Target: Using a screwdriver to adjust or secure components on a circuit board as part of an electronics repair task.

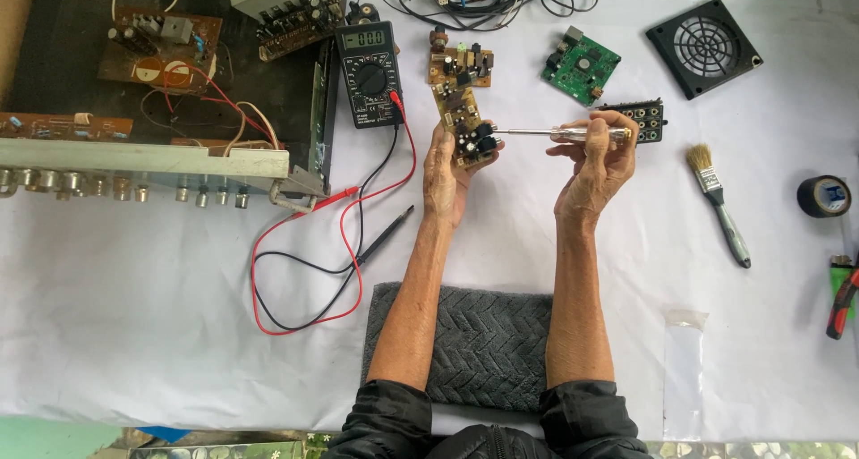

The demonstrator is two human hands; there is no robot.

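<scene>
My left hand grips the near end of a long brown circuit board studded with small parts, holding it above the white sheet. My right hand holds a screwdriver with a clear handle, lying level. Its thin metal shaft points left and its tip touches the black parts on the board next to my left thumb.
A black multimeter with red and black leads lies left of the board. An opened amplifier chassis fills the far left. A green board, fan grille, connector block, brush, tape roll, pliers and grey mat lie around.
</scene>
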